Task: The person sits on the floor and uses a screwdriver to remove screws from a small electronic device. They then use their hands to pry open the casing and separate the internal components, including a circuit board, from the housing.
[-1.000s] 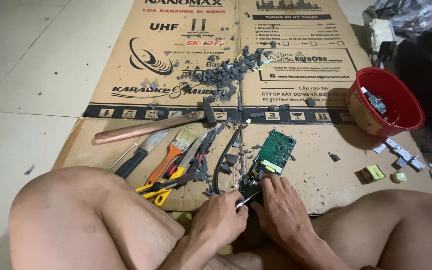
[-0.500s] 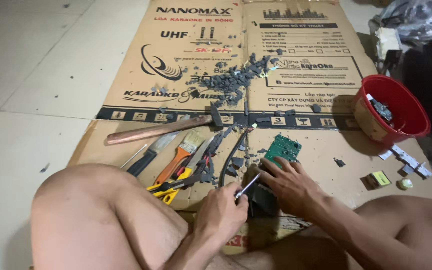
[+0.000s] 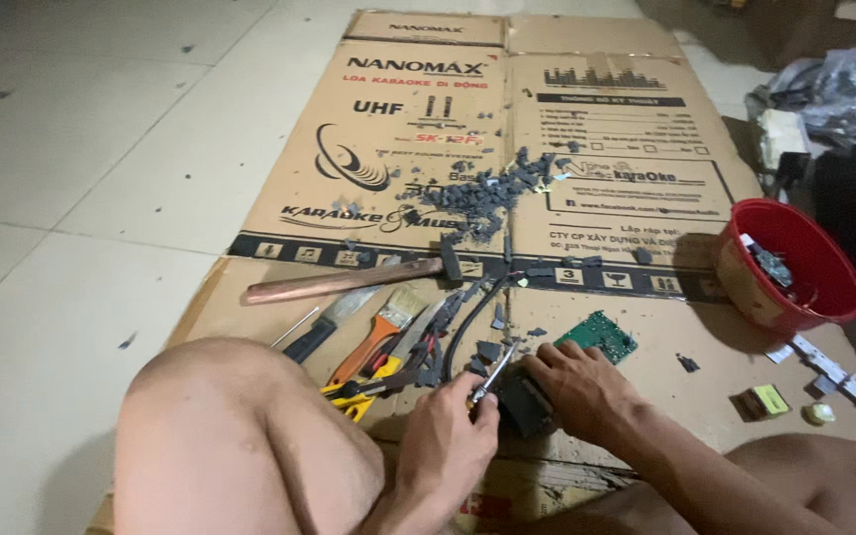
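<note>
Fingers of the left hand [image 3: 453, 436] are curled shut round a thin metal tool [image 3: 492, 372], prob. a small screwdriver or pick, tip angled up-right toward the dark block [image 3: 525, 401]. Right hand [image 3: 577, 386] lies over that block w/ fingers spread and pressed down, pinning it to the cardboard sheet [image 3: 587, 149] on the floor; whether they wrap the block's far side, can't tell. Block sits just in front of the person's legs, between both hands, w/ the green circuit board [image 3: 598, 335] just beyond the right hand, touching or nearly so.

Risks, as a judgement: tool tip points at the right hand's fingers, so a slip off the hard block could jab them. Block is held by palm pressure only, so a hard pry could make it skid on the cardboard. Bare knee [image 3: 220, 396] is close to the left hand, so a slip back could catch skin. Loose grey fragments [image 3: 487, 193] litter the sheet, and more prying may fling bits.

Nearby: hammer w/ wooden handle [image 3: 349, 280], paintbrush [image 3: 383, 327], yellow-handled pliers [image 3: 369, 391], black cable [image 3: 463, 322], red bucket [image 3: 790, 267] at right, well apart from the hands.
</note>
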